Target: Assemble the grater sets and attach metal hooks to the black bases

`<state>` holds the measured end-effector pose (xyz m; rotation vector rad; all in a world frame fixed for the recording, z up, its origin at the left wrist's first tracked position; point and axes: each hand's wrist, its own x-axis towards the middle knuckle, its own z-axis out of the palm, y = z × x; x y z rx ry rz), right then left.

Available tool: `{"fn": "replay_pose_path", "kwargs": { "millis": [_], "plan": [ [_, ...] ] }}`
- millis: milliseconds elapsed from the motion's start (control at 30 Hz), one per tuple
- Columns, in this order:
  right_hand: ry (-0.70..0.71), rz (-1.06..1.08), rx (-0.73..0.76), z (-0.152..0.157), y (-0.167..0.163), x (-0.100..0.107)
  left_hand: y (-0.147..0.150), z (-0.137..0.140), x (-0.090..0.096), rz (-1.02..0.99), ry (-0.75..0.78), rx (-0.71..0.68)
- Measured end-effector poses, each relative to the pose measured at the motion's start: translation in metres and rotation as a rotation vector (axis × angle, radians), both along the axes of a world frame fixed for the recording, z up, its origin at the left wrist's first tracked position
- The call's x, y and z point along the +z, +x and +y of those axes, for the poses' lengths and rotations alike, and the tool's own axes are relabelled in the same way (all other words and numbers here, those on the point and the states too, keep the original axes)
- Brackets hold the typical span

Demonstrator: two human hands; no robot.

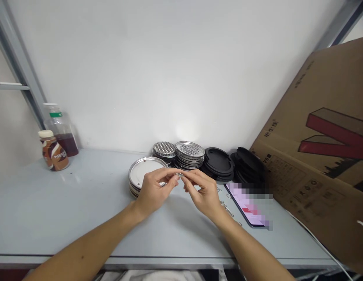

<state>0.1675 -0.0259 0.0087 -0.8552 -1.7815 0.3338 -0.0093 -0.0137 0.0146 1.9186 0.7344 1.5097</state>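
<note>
My left hand [155,191] and my right hand [202,192] meet over the middle of the table, fingertips pinched together. Between them is a small shiny metal piece [179,175], mostly covered by the fingers. Just behind my left hand stands a stack of round white discs with metal rims [145,171]. Beside my right forearm lie several small metal rings and clips [227,208], partly hidden by the arm. Past the fingers are stacks of round metal grater discs [164,148] and perforated metal discs [189,150].
Black round lids [219,162] are stacked at the back, with more black parts [248,164] beside them. A phone [247,207] lies to the right. A large cardboard box [316,156] leans at right. Two bottles, one brown-labelled [54,152] and one clear [66,132], stand at left.
</note>
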Motion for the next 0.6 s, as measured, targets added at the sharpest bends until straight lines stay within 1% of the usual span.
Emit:
{"fn": "replay_pose_path", "kwargs": {
  "millis": [67,200,333,500,600],
  "plan": [
    [0.052,-0.041,-0.04,-0.001,-0.001,0.0,0.0,0.001,0.001,0.012,0.013,-0.01],
    [0.097,-0.01,-0.102,-0.004,-0.005,0.001,0.001,0.003,-0.001,0.032,0.095,0.032],
    [0.109,-0.006,-0.141,-0.006,-0.01,-0.001,0.001,0.004,-0.005,0.063,0.176,0.101],
    [0.133,-0.004,-0.184,-0.002,-0.015,-0.01,0.001,0.007,-0.011,0.076,0.179,0.116],
    [0.125,-0.003,-0.189,0.001,-0.016,-0.012,0.0,0.009,-0.012,0.095,0.225,0.142]
  ]
}}
